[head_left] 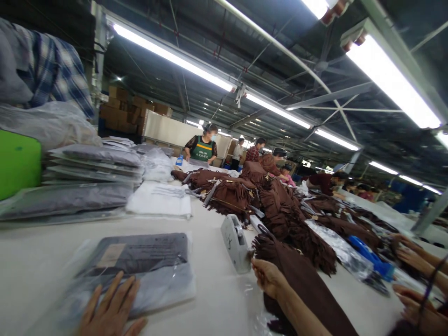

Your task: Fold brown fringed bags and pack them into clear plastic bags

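My left hand lies flat with its fingers spread on a clear plastic bag. Inside the bag is a folded dark grey garment with a tan label. My right hand is closed in a pinch at the near end of a grey tape dispenser; whatever is between the fingertips is too small to make out. Right beside that hand, partly behind the forearm, a dark brown fringed bag lies on the white table.
Stacks of bagged grey garments and white plastic bags stand at the left. Brown fringed bags are heaped across the middle. A blue tape dispenser lies at right, near another person's hands. A co-worker in a green apron stands opposite.
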